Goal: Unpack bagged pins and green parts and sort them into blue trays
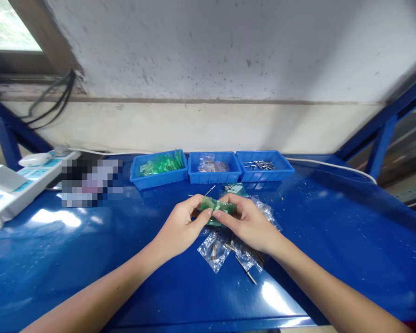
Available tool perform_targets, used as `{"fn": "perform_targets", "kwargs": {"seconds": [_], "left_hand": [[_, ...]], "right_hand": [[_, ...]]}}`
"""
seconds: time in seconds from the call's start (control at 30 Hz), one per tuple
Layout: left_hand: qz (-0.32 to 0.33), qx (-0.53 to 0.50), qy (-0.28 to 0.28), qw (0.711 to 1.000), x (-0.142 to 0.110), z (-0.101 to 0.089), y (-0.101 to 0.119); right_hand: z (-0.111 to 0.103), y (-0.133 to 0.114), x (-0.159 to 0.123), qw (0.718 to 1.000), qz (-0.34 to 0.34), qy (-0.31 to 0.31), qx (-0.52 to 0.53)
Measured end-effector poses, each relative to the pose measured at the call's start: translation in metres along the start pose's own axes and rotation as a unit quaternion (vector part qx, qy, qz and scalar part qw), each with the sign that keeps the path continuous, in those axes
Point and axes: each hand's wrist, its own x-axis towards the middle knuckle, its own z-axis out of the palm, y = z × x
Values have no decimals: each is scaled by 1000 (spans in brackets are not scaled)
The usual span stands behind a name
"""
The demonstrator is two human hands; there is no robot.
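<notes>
Between both hands is a small green plastic bag (213, 203), held above the middle of the table. My left hand (185, 222) pinches its left side, thumb on top. My right hand (247, 219) grips the other side, its thumb close to the left thumb. What the bag contains cannot be made out. Beneath the hands lie several clear plastic bags (214, 252) with small brownish parts in them. A loose metal rivet-like pin (246, 269) lies in front of them, and another thin pin (210, 190) lies behind my left hand.
Three blue bins stand in a row at the back: one with green bags (161, 164), one with clear bags (213, 165), one with metal pins (261, 165). A white power strip (24, 180) and a blurred-out item (90, 182) are at left. A wall rises behind.
</notes>
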Motion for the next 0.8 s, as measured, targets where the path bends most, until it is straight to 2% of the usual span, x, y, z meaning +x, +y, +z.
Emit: {"fn": "perform_targets", "kwargs": {"seconds": [0.13, 0.27, 0.33, 0.4, 0.47, 0.53, 0.6, 0.67, 0.73, 0.8], "left_hand": [[-23, -66, 28, 997, -1, 4, -1], [-119, -121, 57, 984, 2, 4, 1], [-194, -196, 26, 961, 4, 4, 3], [-239, -281, 3, 930, 5, 3, 6], [-226, -331, 27, 916, 6, 2, 8], [-172, -327, 64, 927, 6, 0, 8], [-119, -278, 81, 950, 6, -2, 6], [-81, -217, 86, 969, 5, -3, 4], [-59, -174, 94, 979, 5, -4, 2], [-41, -140, 93, 985, 4, -3, 0]], "right_hand": [[1, 3, 1, 999, -7, 51, 9], [-3, 4, 3, 989, -57, 139, 0], [-4, 4, 2, 976, -108, 182, -51], [-2, 4, -1, 960, -177, 180, -123], [1, 5, -4, 946, -232, 133, -183], [4, 5, -6, 946, -240, 77, -205], [5, 6, -6, 960, -209, 51, -179], [4, 7, -3, 981, -156, 60, -101], [1, 7, 0, 993, -98, 71, -1], [-2, 7, 2, 995, -50, 44, 68]]}}
